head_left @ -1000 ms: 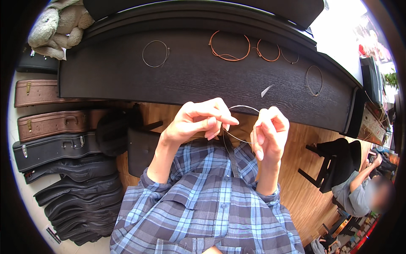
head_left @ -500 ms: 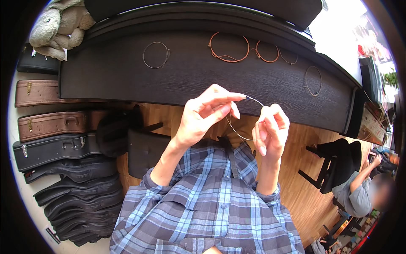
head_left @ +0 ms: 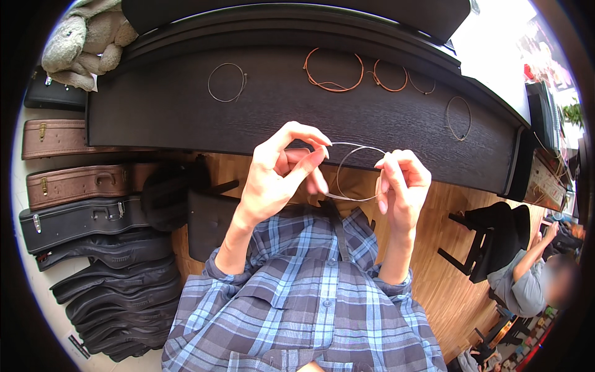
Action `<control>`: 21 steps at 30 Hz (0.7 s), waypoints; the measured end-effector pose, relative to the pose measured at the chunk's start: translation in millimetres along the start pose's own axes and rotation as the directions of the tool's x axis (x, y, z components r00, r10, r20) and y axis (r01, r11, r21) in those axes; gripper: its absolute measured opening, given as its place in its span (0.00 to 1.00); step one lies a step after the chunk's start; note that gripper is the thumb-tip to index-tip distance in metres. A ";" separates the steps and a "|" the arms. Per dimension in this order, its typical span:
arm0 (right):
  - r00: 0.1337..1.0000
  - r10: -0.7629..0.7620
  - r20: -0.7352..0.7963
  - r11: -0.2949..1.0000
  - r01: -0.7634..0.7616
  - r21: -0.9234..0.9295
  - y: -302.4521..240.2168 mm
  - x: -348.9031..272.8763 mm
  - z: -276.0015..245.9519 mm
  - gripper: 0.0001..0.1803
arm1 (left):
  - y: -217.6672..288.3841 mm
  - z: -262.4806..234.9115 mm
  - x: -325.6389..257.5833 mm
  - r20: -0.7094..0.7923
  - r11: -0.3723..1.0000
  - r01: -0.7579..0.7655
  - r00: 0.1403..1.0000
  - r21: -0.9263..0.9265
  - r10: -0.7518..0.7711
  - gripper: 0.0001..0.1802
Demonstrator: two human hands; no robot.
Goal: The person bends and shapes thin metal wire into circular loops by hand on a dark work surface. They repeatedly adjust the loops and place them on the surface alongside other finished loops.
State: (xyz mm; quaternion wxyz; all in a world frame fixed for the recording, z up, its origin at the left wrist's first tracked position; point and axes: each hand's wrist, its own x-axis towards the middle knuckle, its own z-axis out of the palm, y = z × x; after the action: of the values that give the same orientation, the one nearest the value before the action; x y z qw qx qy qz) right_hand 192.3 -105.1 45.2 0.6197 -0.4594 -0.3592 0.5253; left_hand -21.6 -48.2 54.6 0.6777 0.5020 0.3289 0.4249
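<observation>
Between my hands, just off the near edge of the dark wooden top, is a thin silvery coiled string [head_left: 361, 145], which looks like a guitar string. My left hand [head_left: 274, 173] pinches the coil's left side between thumb and fingers. On the opposite side my right hand [head_left: 404, 185] grips it with thumb and fingertips. The loop bows open between them, with strands crossing inside. Beyond, on the dark top [head_left: 273, 111], lie a silver string coil [head_left: 226, 101], a large copper-coloured coil [head_left: 338, 90], a smaller copper-coloured coil [head_left: 392, 91] and two thin dull coils [head_left: 429, 93].
Instrument cases [head_left: 74, 189] and black soft bags [head_left: 118, 273] are stacked at the left. A plush toy [head_left: 90, 43] sits at the far left corner. A black padded seat [head_left: 211, 226] is below the top. At the right are a black stool [head_left: 468, 248] and a seated person [head_left: 524, 285].
My left hand has moved left, away from my right hand. The string's loop between them has spread wider and rounder. The coils on the top have not moved.
</observation>
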 end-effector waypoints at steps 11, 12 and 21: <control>1.000 -0.015 -0.018 0.995 0.013 -0.098 -1.9 5.1 -8.9 0.04 | 14.4 -22.3 6.7 0.081 0.923 0.082 0.989 0.377 -0.121 0.25; 1.000 -0.029 -0.009 0.992 0.028 -0.125 -1.2 5.3 -8.3 0.04 | 14.3 -23.5 6.3 0.089 0.914 0.068 0.990 0.401 -0.112 0.25; 0.974 -0.225 -0.035 0.960 0.215 -0.180 0.2 8.0 -13.5 0.02 | -9.6 -14.5 -3.2 0.239 0.775 0.078 0.966 -0.627 0.096 0.26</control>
State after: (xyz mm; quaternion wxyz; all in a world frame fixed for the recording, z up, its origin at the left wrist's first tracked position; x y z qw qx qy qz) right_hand 206.3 -99.8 40.4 0.6412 -0.4834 -0.4357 0.4067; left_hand -33.2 -46.6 41.4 0.8414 0.2977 0.0741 0.4449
